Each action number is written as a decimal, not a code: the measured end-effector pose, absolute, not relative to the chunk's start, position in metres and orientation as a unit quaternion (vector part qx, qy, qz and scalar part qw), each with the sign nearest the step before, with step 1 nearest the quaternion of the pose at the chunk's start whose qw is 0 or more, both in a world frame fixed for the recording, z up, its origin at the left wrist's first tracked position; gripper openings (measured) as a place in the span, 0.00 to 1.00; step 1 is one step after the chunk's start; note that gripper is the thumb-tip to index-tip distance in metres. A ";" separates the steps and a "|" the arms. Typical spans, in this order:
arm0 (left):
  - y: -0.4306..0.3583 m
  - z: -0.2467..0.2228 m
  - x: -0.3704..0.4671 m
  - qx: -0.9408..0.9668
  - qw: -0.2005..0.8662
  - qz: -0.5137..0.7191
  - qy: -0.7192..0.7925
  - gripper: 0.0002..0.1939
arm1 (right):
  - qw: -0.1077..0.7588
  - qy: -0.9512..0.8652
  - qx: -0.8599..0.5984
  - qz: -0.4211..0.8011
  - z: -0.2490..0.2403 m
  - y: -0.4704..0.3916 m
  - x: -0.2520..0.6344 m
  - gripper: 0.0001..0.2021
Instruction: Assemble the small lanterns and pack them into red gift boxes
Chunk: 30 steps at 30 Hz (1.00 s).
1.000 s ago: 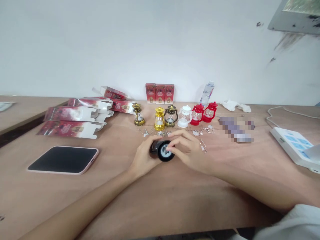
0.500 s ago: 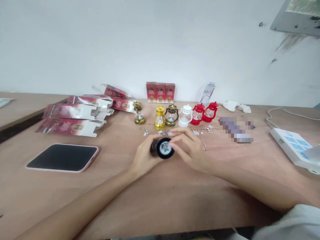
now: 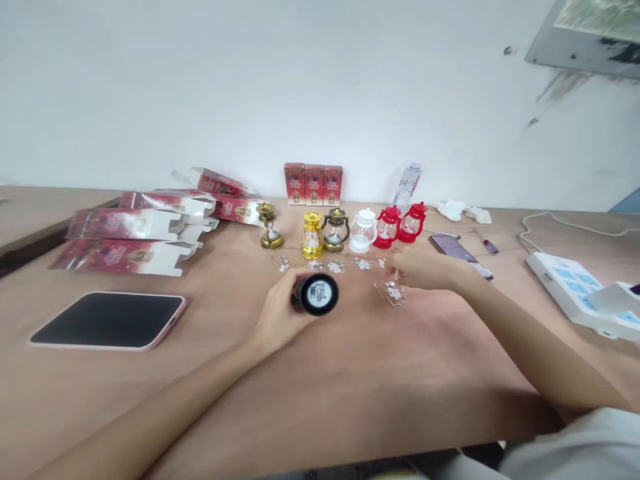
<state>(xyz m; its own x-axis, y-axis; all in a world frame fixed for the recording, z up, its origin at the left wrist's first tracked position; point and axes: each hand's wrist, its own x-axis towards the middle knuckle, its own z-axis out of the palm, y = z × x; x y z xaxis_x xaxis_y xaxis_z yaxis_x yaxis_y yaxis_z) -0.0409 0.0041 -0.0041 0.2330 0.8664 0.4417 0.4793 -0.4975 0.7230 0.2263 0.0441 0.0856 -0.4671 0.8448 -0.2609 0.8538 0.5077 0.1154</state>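
My left hand (image 3: 283, 303) is closed around a black lantern (image 3: 296, 293), tipped so that its round base faces me. Inside the base's black rim shows a pale disc (image 3: 319, 293) with small metal parts on it. Over to the right, my right hand (image 3: 417, 267) reaches down to the table with its fingertips drawn together; what they pinch, if anything, is hidden. Just below those fingertips lies a thin bent wire with white pieces (image 3: 393, 293). Several similar wire-and-white pieces (image 3: 336, 267) lie in a row behind the black lantern.
Behind stand small lanterns in bronze, gold (image 3: 313, 237), white (image 3: 363, 232) and red (image 3: 413, 223). Three red boxes (image 3: 314, 185) and a bottle (image 3: 407, 185) are by the wall. Opened boxes (image 3: 125, 257) and a tablet-like phone (image 3: 107, 320) lie left; another phone (image 3: 457, 252), screwdriver (image 3: 487, 245) and power strip (image 3: 575, 287) lie right.
My right hand has left the black lantern's base and moved right to the wire pieces, its fingers drawing together. My left hand still holds the lantern. The view has shifted slightly.
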 end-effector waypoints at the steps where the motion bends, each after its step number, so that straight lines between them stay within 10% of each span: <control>1: 0.004 -0.004 -0.041 0.749 0.231 0.430 0.449 0.24 | 0.161 0.855 0.492 -0.019 0.081 0.047 0.225 0.08; 30: 0.005 -0.005 -0.041 0.751 0.241 0.433 0.437 0.23 | 0.141 0.871 0.462 -0.084 0.068 0.062 0.225 0.13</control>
<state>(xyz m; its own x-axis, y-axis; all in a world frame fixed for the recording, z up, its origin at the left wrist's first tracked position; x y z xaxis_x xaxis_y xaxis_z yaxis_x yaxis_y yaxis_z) -0.0411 0.0047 -0.0052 0.2434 0.8644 0.4400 0.4479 -0.5026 0.7395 0.2247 0.0617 0.0679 -0.5330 0.7823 -0.3223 0.8294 0.5584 -0.0160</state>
